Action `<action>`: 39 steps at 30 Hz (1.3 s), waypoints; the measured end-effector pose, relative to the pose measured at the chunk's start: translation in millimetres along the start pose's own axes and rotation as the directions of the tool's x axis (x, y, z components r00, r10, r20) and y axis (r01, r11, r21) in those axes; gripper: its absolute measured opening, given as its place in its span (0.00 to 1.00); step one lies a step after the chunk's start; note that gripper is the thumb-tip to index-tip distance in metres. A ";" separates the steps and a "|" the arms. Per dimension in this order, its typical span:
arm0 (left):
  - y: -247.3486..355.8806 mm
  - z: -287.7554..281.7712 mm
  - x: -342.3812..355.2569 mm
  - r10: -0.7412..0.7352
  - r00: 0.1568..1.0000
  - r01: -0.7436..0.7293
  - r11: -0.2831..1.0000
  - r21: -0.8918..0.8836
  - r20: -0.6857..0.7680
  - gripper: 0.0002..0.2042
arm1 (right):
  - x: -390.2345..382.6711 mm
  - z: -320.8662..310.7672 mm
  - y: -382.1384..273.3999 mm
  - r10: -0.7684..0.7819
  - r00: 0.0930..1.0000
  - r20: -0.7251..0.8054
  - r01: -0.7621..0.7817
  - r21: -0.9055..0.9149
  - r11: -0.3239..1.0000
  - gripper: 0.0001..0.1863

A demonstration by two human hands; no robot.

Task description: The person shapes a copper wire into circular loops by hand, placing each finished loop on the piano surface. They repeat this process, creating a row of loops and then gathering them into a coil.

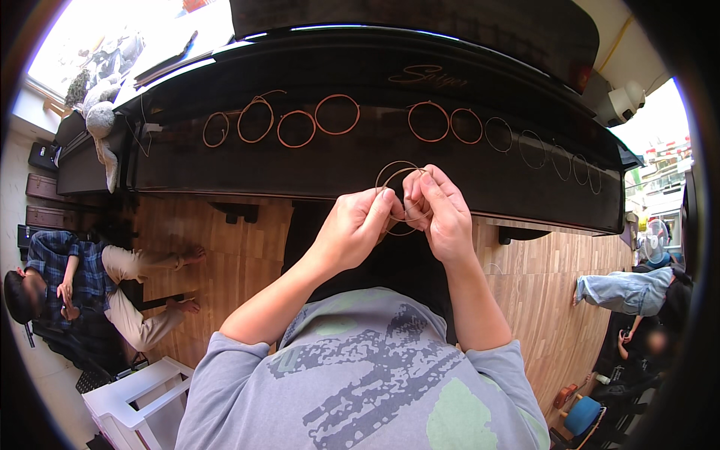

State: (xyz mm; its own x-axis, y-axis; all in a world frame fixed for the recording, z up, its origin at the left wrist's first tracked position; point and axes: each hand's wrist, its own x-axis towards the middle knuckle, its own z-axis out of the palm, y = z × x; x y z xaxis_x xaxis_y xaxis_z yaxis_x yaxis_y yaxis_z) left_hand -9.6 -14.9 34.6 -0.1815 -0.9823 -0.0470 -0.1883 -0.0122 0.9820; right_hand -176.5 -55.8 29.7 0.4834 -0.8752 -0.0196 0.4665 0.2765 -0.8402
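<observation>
The left hand (358,225) and the right hand (444,217), nearly touching, pinch one thin, brass-toned wire coil (395,162) between thumbs and fingers, just before the front edge of a black piano (262,171). Its turns stand apart as separate loops rather than one tight ring, so a slackened pinch could let the wire spring wider, and uneven pulling might kink it or snag one turn on another (where its ends lie, I cannot tell). Held out near that edge, it could also drop to the floor if both pinches loosened. Beyond the hands, I count eleven more coils lying on the piano: four copper-coloured rings (298,146) on the left, two reddish rings (429,141) right of the middle, and five thinner, duller loops (529,130) toward the right end, the last three crowded close. Farther out are one grey plush toy (100,120), one seated person (52,259) on the left, and at least one figure in pale blue jeans (622,291) on the right.
</observation>
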 end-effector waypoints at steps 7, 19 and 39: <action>2.7 17.6 10.1 0.274 0.899 -0.280 0.959 0.033 -0.342 0.09 | 1.9 9.6 7.1 -0.046 0.993 -0.108 0.009 -0.316 0.949 0.15; 4.5 24.0 14.3 -0.080 0.996 0.025 0.732 -0.681 -0.050 0.14 | 3.0 9.5 17.6 -0.319 0.917 -0.240 0.232 -0.330 0.915 0.09; -1.1 21.4 20.3 -0.263 0.963 0.035 0.318 -0.947 -0.053 0.13 | 0.9 7.0 14.9 -0.323 0.914 -0.244 0.222 -0.365 0.904 0.07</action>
State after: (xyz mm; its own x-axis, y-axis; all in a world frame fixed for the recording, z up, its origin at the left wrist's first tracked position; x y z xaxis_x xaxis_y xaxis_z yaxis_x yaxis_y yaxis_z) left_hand -33.7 -30.8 28.6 -0.0738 -0.9529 -0.2942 0.8483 -0.2151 0.4838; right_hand -163.9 -49.7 21.0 0.1105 -0.9864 0.1217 0.2587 -0.0897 -0.9618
